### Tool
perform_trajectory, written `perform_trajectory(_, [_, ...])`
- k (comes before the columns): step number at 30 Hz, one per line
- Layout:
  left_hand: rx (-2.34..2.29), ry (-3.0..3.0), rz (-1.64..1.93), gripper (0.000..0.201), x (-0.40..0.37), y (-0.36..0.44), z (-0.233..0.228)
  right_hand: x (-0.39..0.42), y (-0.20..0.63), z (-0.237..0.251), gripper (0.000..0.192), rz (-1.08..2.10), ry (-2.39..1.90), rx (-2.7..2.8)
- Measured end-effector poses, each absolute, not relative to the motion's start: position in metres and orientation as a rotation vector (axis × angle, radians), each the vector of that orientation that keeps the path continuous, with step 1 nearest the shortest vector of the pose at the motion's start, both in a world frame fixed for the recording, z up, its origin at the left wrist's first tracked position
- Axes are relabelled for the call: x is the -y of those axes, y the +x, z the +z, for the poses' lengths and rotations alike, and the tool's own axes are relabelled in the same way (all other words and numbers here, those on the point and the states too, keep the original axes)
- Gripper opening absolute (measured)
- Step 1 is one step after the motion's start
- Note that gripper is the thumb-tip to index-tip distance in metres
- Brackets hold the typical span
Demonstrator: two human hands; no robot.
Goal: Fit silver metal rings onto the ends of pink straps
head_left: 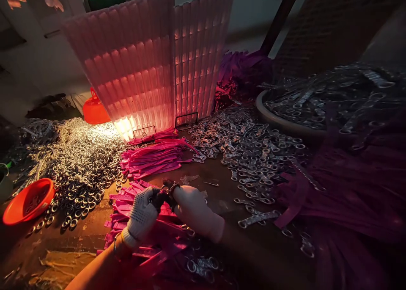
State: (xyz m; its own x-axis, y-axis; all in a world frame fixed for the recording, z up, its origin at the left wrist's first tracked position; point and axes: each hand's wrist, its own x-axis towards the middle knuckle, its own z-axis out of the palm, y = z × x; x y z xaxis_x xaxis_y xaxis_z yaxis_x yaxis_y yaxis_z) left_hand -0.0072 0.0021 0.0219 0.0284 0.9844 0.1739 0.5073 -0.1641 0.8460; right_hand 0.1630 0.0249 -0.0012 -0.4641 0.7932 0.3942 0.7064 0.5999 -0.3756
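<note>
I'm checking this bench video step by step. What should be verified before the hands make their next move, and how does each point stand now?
1. Both hands gloved: left hand and right hand both wear white gloves. Ok.
2. Piece gripped: both hands pinch a small dark piece between them. Ok.
3. Piece seated properly: too dark and small to see. Cannot tell.
4. Pink straps in supply: a stack lies just beyond the hands. Ok.
5. Metal rings in supply: a big heap lies to the left. Ok.
6. Lighting on the hands: dim, with the glow behind the ribbed panel. Not ok.
</note>
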Motion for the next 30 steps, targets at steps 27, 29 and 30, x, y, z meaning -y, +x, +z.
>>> perform_trajectory(27, [-1.290, 1.013, 0.949, 0.026, -0.011, -0.038, 0.030, -0.069, 0.212, 0.014, 0.020, 0.404, -1.372, 2.563])
perform_trajectory(29, [-1.101, 0.618, 0.885, 0.029, -0.018, -0.032, 0.027, -0.107, 0.228, 0.002, 0.024, 0.291, -1.746, 2.435])
perform_trajectory(30, [-1.015, 0.473, 0.857, 0.029, -0.021, -0.029, 0.026, -0.125, 0.235, -0.006, 0.026, 0.239, -1.881, 2.382])
